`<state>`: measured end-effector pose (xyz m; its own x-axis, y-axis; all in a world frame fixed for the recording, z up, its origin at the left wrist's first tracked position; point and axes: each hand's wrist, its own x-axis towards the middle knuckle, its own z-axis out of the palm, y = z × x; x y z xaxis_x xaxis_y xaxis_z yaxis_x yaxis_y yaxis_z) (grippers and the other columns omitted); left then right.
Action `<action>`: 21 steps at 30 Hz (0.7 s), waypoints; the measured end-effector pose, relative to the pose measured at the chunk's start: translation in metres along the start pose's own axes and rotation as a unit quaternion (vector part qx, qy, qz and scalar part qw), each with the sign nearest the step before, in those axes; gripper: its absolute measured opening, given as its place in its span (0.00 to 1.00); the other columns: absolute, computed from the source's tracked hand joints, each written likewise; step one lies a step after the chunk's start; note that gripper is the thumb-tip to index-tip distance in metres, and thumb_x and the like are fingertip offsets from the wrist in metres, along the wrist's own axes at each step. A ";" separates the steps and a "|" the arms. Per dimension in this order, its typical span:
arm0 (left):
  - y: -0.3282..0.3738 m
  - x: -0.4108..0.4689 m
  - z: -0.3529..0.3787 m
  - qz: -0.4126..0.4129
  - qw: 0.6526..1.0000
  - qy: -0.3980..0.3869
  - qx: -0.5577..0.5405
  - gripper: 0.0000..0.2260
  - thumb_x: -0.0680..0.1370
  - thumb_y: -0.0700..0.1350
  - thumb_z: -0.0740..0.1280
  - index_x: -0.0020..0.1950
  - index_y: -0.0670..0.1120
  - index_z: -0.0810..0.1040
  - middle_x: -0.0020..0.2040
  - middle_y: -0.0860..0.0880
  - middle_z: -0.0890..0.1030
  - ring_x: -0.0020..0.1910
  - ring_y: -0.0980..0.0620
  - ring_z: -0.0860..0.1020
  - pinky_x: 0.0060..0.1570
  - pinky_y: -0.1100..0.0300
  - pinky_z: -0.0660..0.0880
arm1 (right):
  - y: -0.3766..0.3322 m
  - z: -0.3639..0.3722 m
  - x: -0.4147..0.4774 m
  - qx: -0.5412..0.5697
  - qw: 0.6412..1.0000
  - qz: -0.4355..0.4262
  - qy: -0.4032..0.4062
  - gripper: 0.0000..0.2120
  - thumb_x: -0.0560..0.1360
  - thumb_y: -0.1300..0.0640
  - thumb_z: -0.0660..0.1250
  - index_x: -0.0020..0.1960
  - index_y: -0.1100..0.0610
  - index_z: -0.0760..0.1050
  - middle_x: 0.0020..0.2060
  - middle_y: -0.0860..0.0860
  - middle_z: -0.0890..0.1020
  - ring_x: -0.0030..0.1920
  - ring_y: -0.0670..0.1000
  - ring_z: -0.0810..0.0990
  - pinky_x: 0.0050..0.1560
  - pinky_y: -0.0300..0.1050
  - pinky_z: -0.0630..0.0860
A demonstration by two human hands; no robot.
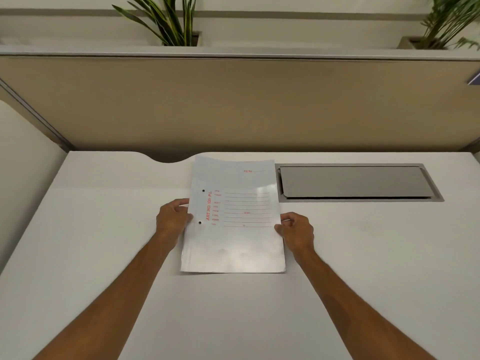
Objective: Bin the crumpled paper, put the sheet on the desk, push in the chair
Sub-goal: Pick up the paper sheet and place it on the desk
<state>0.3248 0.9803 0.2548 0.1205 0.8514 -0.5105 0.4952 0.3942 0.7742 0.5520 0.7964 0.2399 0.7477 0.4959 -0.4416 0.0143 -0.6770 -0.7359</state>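
A white sheet [233, 237] printed with red form lines and two punched holes lies over the middle of the white desk [104, 229], its near edge on the desktop and its far edge slightly lifted. My left hand [172, 216] pinches the sheet's left edge beside the holes. At the right edge, my right hand [296, 229] grips the sheet with thumb on top. Neither the crumpled paper, the bin nor the chair is in view.
A grey metal cable hatch [355, 181] is set into the desk at the back right. A tan partition panel [233, 100] stands behind the desk, with potted plants [168, 22] above it. Another white surface [23, 165] adjoins at left.
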 end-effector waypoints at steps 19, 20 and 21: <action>-0.011 0.015 0.011 0.134 0.968 0.063 0.201 0.22 0.80 0.42 0.69 0.74 0.43 0.73 0.63 0.36 0.75 0.58 0.40 0.79 0.57 0.52 0.75 | 0.000 0.008 0.026 -0.045 0.998 0.002 0.048 0.10 0.71 0.54 0.79 0.47 0.55 0.80 0.42 0.50 0.86 0.44 0.55 0.84 0.48 0.47 0.79; -0.012 0.010 0.009 0.142 0.968 0.061 0.200 0.22 0.80 0.43 0.69 0.74 0.42 0.72 0.64 0.37 0.74 0.58 0.40 0.79 0.59 0.50 0.76 | 0.001 0.005 0.027 -0.024 0.999 0.002 0.035 0.10 0.71 0.54 0.79 0.47 0.56 0.80 0.42 0.51 0.86 0.44 0.56 0.85 0.49 0.50 0.81; -0.014 0.004 0.007 0.156 0.965 0.056 0.202 0.22 0.80 0.44 0.69 0.74 0.42 0.72 0.66 0.38 0.73 0.59 0.40 0.79 0.61 0.49 0.76 | 0.002 0.002 0.026 0.005 1.000 0.003 0.020 0.10 0.71 0.55 0.78 0.47 0.56 0.80 0.41 0.52 0.86 0.43 0.57 0.85 0.48 0.51 0.83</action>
<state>0.3245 0.9755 0.2397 0.2353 0.9479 -0.2148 0.7477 -0.0354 0.6631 0.5700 0.8089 0.2259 0.7741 0.4690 -0.4252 0.0027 -0.6741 -0.7386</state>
